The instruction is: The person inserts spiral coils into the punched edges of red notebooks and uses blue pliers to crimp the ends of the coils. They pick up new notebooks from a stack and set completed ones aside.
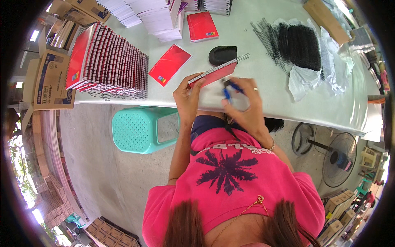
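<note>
My left hand (188, 98) grips a small red notebook (218, 75) by its near left end, tilted up above the table edge. A dark wire coil (243, 57) runs along the notebook's top edge and sticks out past its right end. In my right hand (249, 108) are blue-handled pliers (233, 85), blurred by motion, just below the notebook's right end. Behind the notebook lies a black curved object (218, 53), its kind unclear. A loose red notebook (169, 66) rests flat to the left, with punched holes along one edge. Another red notebook (202, 27) lies farther back.
A tall stack of coil-bound red notebooks (117, 61) stands at the left, beside a cardboard box (53, 80). Piles of white pages (158, 20) are at the back. Black wire coils (299, 46) lie on crumpled paper at right. Below are a green stool (133, 129) and a fan (338, 159).
</note>
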Action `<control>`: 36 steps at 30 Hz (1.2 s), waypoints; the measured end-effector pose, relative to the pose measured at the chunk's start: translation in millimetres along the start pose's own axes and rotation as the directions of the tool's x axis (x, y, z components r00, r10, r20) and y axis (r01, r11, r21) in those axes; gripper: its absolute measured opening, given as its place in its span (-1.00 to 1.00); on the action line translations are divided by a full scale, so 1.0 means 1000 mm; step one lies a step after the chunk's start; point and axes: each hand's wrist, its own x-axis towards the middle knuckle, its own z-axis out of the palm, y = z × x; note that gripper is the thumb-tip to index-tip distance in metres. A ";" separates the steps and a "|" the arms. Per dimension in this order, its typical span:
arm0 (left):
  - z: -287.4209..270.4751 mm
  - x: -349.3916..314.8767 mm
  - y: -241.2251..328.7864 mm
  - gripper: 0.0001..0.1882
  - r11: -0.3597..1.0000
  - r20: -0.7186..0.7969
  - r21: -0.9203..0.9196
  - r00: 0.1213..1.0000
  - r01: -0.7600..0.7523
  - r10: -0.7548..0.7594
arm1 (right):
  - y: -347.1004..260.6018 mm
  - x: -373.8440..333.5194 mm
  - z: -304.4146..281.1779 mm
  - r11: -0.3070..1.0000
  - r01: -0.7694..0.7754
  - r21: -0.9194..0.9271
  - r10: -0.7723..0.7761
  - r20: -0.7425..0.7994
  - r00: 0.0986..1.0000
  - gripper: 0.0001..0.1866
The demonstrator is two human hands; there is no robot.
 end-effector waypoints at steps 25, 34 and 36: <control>-0.006 -0.006 0.006 -0.81 0.980 -0.126 0.185 0.988 -0.069 0.094 | 0.005 -0.007 0.048 0.981 0.152 -0.119 -0.140 0.107 0.984 -0.44; -0.005 -0.009 0.009 -0.75 0.951 -0.080 0.300 0.991 -0.082 0.111 | 0.001 -0.004 0.049 0.978 -0.034 0.204 0.000 0.165 0.986 -0.60; -0.008 -0.010 0.003 -0.74 0.949 -0.091 0.302 0.988 -0.093 0.126 | 0.001 0.001 0.039 0.506 -0.607 0.613 0.257 0.565 0.784 -0.67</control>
